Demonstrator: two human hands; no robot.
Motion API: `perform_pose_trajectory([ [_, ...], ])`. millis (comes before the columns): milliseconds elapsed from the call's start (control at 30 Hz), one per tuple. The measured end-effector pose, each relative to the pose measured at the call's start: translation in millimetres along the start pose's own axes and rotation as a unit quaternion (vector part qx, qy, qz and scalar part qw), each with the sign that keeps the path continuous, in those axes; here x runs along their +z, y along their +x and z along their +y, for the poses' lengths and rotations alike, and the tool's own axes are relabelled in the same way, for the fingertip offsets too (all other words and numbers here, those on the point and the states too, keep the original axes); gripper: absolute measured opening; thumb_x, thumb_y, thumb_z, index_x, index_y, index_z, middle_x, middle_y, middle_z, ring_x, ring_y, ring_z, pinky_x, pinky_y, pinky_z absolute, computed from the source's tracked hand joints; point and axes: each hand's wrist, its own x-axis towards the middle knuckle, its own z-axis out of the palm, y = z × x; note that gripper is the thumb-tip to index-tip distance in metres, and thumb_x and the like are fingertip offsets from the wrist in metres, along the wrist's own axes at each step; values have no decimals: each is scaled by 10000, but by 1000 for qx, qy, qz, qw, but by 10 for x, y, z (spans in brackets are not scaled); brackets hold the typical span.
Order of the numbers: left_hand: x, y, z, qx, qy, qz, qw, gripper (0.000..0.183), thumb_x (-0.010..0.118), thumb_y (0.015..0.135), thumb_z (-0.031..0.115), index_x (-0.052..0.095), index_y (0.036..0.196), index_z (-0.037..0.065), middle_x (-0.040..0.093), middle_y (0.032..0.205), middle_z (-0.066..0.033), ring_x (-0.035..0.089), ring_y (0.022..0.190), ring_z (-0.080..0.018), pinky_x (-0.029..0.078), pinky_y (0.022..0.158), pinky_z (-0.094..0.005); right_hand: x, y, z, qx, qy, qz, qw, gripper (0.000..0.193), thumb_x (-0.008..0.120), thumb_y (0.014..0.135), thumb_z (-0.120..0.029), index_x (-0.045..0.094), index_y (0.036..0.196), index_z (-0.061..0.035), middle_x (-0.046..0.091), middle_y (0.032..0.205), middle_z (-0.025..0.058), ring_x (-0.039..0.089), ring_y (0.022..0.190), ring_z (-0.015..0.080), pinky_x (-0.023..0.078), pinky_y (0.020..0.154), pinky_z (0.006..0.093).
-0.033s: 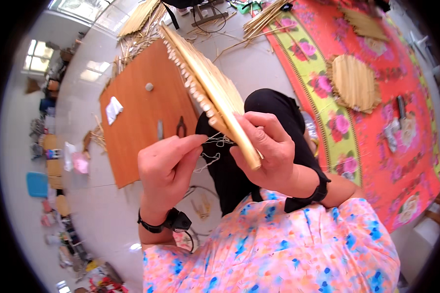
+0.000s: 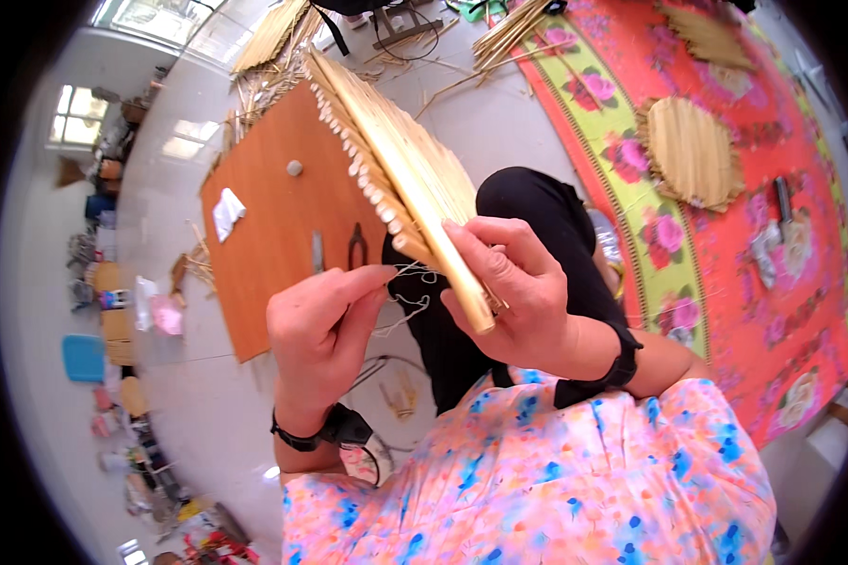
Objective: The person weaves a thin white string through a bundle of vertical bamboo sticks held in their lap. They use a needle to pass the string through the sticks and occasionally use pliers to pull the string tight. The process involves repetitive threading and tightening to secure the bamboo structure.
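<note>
A panel of pale yellow reed stalks (image 2: 410, 137), bound side by side, slants above my knees with its cut stalk ends along the left edge. My right hand (image 2: 523, 287) is closed around its near lower corner, thumb on the near face. Thin pale thread (image 2: 415, 315) hangs in loose loops beside that corner. Fingers pinched together, my left hand (image 2: 318, 325) holds the thread just left of the panel. Whether a needle is in the pinch is too small to see.
Left of my knees stands a brown board (image 2: 264, 226) with pliers (image 2: 357, 247), a slim blade-like tool (image 2: 318, 251), a crumpled white tissue (image 2: 227, 215) and a small round object (image 2: 295, 168). A finished reed mat (image 2: 693, 153) and a dark-handled knife (image 2: 782, 202) lie on the red floral cloth (image 2: 725, 348).
The reed panel has turned a little, showing slightly more of its broad face. The surroundings sit slightly farther right in view. Both hands keep their grips.
</note>
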Motion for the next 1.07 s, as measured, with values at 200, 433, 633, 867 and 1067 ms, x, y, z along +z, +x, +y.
perform_pose_trajectory([
  [200,-19,-51,109,-52,34,-18,998,147,656,805,-84,670,927,-3,622,682,-90,560,551,-150,402,495,-268,-102,41,86,5,102,-39,994,642,722,661,-21,593,1290,-35,572,1079,118,591,905,257,522,736,323],
  [433,13,16,283,-85,85,-29,992,129,669,801,-55,672,922,-13,653,716,-88,583,561,-156,426,509,-255,-186,50,220,6,187,-49,981,658,740,663,-41,575,1300,-30,547,1105,138,586,940,285,523,771,335],
  [633,70,65,320,-99,109,-48,988,107,676,800,-38,684,906,-25,638,699,-103,582,549,-180,423,506,-279,-196,67,294,-3,214,-47,976,694,756,671,-72,554,1334,-43,537,1095,134,580,914,275,520,770,336],
  [867,62,115,295,-32,143,-42,988,112,703,766,-37,672,874,-23,582,651,-97,560,535,-213,393,493,-291,-206,71,280,4,220,-54,974,677,736,677,-40,566,1332,-44,511,1090,108,556,860,219,509,743,306],
  [1067,71,124,282,-30,134,-40,990,93,719,771,-18,665,846,-16,551,623,-74,537,521,-198,374,481,-290,-166,54,273,7,228,-44,973,668,737,676,-30,574,1324,-40,507,1091,102,555,863,208,508,744,297],
])
